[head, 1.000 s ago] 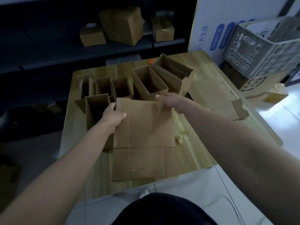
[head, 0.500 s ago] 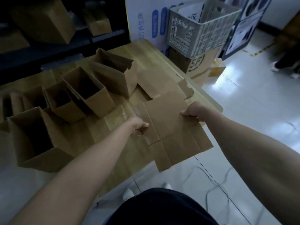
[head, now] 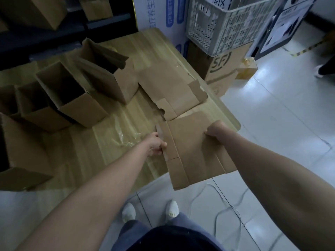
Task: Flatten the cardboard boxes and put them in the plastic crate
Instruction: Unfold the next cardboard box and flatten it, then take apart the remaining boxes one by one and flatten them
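I hold a flattened cardboard box (head: 192,151) by two edges, above the table's near right corner. My left hand (head: 156,146) grips its left edge and my right hand (head: 214,130) grips its far right edge. Another flat piece of cardboard (head: 172,87) lies on the wooden table (head: 101,142) just beyond it. Several open, upright cardboard boxes (head: 72,95) stand on the table's left half. The grey perforated plastic crate (head: 226,28) sits at the upper right on a large brown carton (head: 223,67), off the table.
A crumpled strip of clear tape (head: 125,140) lies on the table by my left hand. Dark shelves with more boxes (head: 36,9) run behind the table. A thin cable (head: 228,203) trails over the white tiled floor by my feet. A person's shoe (head: 320,71) shows at the far right.
The view has swung right, toward the crate. The flattened box has moved from the table's middle to its near right corner, still held in both hands.
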Tool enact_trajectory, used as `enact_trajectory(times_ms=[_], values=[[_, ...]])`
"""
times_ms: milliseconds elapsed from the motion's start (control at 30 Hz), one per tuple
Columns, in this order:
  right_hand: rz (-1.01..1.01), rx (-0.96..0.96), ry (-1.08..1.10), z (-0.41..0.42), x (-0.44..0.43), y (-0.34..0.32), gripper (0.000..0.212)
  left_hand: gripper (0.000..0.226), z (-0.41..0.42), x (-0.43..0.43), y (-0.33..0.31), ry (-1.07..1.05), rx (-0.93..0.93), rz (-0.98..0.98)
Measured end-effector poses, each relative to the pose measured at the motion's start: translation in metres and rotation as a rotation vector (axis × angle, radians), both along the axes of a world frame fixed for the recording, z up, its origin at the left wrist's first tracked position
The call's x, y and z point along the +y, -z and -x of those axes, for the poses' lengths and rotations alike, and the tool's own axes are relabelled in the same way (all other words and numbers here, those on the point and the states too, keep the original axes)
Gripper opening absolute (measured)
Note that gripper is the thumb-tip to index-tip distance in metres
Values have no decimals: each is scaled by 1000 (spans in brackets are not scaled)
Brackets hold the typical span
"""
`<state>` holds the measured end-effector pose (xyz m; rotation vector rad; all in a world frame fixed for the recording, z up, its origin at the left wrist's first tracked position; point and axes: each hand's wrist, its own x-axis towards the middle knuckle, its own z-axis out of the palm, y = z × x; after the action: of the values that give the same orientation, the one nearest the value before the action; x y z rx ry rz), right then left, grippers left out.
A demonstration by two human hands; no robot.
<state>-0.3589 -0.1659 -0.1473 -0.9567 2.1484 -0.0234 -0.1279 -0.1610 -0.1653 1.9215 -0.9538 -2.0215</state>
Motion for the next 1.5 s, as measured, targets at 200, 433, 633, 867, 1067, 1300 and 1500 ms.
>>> enact_trajectory(times_ms=[200, 433, 633, 867, 1067, 1300, 1500], values=[[124, 115, -117, 3, -60, 13, 28, 59, 8, -42, 20, -242, -155, 207], [190, 112, -242, -9, -98, 27, 35, 66, 8, -71, 29, 7, -446, 314], [117, 157, -315, 17, -90, 48, 65, 93, 36, -64, 41, 292, -489, 533], [146, 186, -462, 19, -90, 60, 93, 94, 33, -83, 49, 644, -655, 602], [184, 192, -400, 17, -85, 54, 72, 94, 35, -83, 48, 686, -744, 613], [369, 261, -423, 4, -62, 16, 56, 73, 11, -68, 16, 264, -443, 587], [553, 56, -694, -99, -74, -56, 45, 43, -47, -51, -43, 97, -446, 633]])
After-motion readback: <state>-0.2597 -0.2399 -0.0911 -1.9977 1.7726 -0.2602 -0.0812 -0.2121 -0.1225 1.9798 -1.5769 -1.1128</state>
